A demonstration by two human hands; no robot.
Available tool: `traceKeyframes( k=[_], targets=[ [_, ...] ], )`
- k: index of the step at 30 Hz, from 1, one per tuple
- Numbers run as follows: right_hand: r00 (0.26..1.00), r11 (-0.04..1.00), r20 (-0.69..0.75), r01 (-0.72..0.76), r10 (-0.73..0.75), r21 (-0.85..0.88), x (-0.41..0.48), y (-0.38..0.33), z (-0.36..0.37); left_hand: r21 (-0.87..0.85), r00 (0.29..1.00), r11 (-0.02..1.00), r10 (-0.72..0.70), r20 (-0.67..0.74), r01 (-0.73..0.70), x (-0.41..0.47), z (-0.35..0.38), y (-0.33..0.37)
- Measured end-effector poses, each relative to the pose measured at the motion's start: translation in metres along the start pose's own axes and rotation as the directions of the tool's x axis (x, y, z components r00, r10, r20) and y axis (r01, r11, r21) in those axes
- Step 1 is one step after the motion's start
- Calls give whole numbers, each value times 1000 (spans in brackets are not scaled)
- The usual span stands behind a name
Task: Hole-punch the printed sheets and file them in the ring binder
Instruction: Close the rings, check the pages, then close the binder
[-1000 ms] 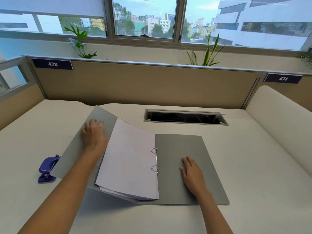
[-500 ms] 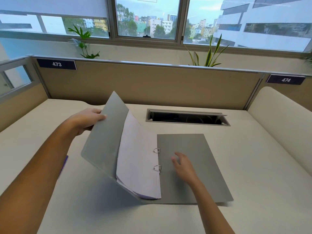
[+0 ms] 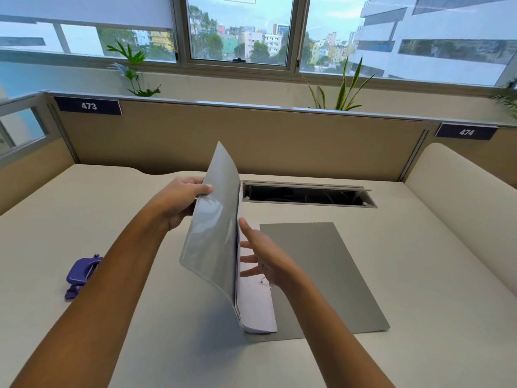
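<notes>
Left hand [image 3: 179, 203] grips binder [image 3: 215, 236] cover, raised near upright; right hand [image 3: 265, 256] loose, fingers spread against sheets [image 3: 256, 306]; punch [image 3: 81, 275] sits left on desk [image 3: 419, 275].

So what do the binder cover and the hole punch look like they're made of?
The binder cover: grey board or plastic under a glossy clear film, probably; it bows in a curve and shows window glare. The hole punch: purple, likely moulded plastic with a slight sheen, though painted metal can't be ruled out.
</notes>
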State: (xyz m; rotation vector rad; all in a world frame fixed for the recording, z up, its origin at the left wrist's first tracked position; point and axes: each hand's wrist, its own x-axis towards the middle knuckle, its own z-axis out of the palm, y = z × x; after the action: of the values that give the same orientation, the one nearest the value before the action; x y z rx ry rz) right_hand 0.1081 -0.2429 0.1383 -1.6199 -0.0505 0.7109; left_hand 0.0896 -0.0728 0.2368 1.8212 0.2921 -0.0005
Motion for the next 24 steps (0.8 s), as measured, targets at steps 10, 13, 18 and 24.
traceKeyframes(
  k=[10,13,18,24],
  targets=[
    [998,993,-67,-23,15,-113,13,-5,-4,-65,1000,998,25,10,-25,-5,13,4],
    [997,988,-72,-22,12,-152,15,-7,-5,-70,1000,997,25,6,-25,-6,14,4],
    [992,970,-127,-8,-24,-243,16,-6,-6,5,997,999,53,-56,-52,-7,11,6],
    [967,934,-171,122,-187,-335,6,1,-10,67,992,996,67,-102,-61,-9,6,5]
  ],
)
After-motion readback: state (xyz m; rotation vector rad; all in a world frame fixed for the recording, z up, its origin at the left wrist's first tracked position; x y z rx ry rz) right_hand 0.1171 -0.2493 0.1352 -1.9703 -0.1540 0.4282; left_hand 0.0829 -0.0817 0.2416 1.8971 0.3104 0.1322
